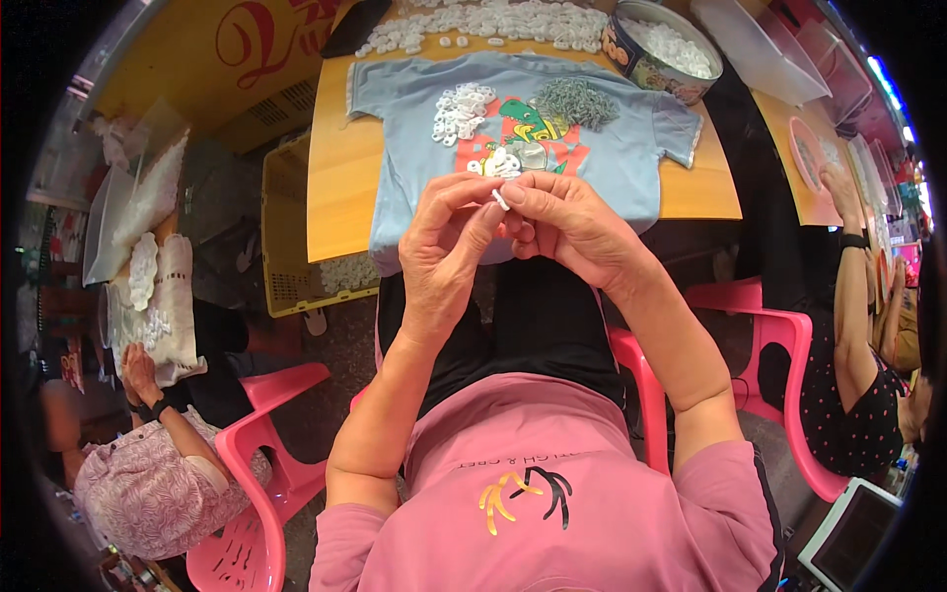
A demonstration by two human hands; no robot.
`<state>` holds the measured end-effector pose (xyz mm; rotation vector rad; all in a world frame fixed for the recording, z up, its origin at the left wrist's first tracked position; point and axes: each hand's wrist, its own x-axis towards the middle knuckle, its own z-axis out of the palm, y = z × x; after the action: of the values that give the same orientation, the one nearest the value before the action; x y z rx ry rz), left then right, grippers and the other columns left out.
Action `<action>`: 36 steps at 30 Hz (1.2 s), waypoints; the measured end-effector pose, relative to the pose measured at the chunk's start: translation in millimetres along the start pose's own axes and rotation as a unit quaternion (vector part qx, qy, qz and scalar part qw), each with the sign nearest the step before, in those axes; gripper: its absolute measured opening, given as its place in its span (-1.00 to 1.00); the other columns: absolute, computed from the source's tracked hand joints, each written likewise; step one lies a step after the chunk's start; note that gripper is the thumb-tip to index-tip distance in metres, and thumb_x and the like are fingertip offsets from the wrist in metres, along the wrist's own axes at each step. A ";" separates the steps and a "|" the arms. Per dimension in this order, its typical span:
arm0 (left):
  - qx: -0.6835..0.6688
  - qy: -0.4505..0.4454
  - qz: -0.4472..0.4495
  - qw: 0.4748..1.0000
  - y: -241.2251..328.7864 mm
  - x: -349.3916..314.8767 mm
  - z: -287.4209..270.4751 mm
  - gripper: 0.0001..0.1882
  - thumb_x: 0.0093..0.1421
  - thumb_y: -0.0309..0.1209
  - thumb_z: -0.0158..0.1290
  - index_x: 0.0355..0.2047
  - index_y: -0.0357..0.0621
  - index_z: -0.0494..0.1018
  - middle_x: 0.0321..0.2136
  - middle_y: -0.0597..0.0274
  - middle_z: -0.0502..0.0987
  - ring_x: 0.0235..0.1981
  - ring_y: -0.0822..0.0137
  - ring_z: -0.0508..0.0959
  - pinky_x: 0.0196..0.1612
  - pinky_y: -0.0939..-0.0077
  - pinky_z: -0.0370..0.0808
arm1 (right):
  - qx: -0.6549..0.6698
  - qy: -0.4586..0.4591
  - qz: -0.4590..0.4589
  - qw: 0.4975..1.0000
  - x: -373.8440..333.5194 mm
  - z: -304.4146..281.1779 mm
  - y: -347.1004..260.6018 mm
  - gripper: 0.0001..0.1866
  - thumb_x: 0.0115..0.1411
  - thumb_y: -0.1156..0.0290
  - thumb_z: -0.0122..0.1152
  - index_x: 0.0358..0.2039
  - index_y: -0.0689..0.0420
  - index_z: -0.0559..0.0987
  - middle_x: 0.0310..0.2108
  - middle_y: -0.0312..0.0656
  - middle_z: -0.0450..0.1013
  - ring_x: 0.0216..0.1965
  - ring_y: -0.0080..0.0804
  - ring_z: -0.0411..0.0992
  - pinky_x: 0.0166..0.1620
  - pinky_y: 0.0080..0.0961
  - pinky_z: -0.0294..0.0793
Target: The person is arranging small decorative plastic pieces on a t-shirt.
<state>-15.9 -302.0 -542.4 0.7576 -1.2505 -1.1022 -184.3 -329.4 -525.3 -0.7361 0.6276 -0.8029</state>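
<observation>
My left hand (446, 229) and my right hand (577, 225) meet above the near edge of a table, fingertips pinched together around a small white plastic piece (501, 200). Its exact kind is too small to make out. Just beyond my fingers lies a grey-blue T-shirt (414, 158) with a cartoon print, spread flat on the tabletop. On it rest a heap of white oval plastic pieces (462, 113), a smaller heap of similar white pieces (496, 163) and a pile of small grey pieces (577, 104). A round translucent disc (533, 156) sits beside the smaller heap.
White pieces (493, 20) cover the table's far side, next to a round tin (656, 74) full of them. A yellow crate (286, 232) stands under the table's left. Co-workers sit on pink chairs, one person (168, 474) left and another (838, 395) right.
</observation>
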 end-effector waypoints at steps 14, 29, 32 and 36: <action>-0.013 -0.006 -0.144 0.989 -4.9 -7.6 0.2 -0.87 0.25 -0.54 0.11 -0.20 -0.28 0.46 -0.31 0.32 0.56 -0.26 0.58 0.54 -0.15 0.68 0.49 | -0.296 0.100 -0.175 0.934 -17.6 -4.3 13.3 -0.79 0.28 0.37 0.21 -0.17 0.24 0.54 -0.28 -0.30 0.53 -0.30 -0.66 0.46 -0.31 -0.70 0.44; -0.121 0.030 -0.165 0.978 -18.1 -14.4 11.7 -0.85 0.30 -0.49 0.06 -0.15 -0.27 0.42 -0.29 0.11 0.60 -0.33 0.40 0.60 -0.19 0.56 0.56 | -0.590 0.268 -0.294 0.703 2.2 -71.6 -19.8 -0.86 0.22 0.45 0.22 -0.25 0.22 0.61 -0.42 -0.25 0.50 -0.43 -0.52 0.46 -0.36 -0.60 0.45; -0.122 0.033 -0.167 0.978 -20.1 -15.3 11.1 -0.85 0.29 -0.50 0.06 -0.16 -0.28 0.43 -0.30 0.12 0.60 -0.34 0.41 0.60 -0.21 0.56 0.57 | -0.652 0.263 -0.342 0.623 16.4 -89.5 -24.6 -0.87 0.17 0.46 0.24 -0.26 0.13 0.64 -0.38 -0.16 0.50 -0.42 -0.33 0.50 -0.35 -0.45 0.49; -0.094 0.030 -0.186 0.977 -21.3 -15.1 8.5 -0.86 0.28 -0.50 0.08 -0.18 -0.28 0.45 -0.30 0.13 0.60 -0.33 0.43 0.60 -0.21 0.57 0.57 | -0.744 0.244 -0.319 0.535 25.3 -87.2 -30.0 -0.84 0.15 0.45 0.22 -0.23 0.05 0.64 -0.31 -0.16 0.47 -0.35 -0.17 0.51 -0.31 -0.31 0.51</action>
<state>-28.3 -293.9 -565.4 0.8946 -0.9575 -1.4685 -246.7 -393.7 -558.9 -2.4977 1.6604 -1.0289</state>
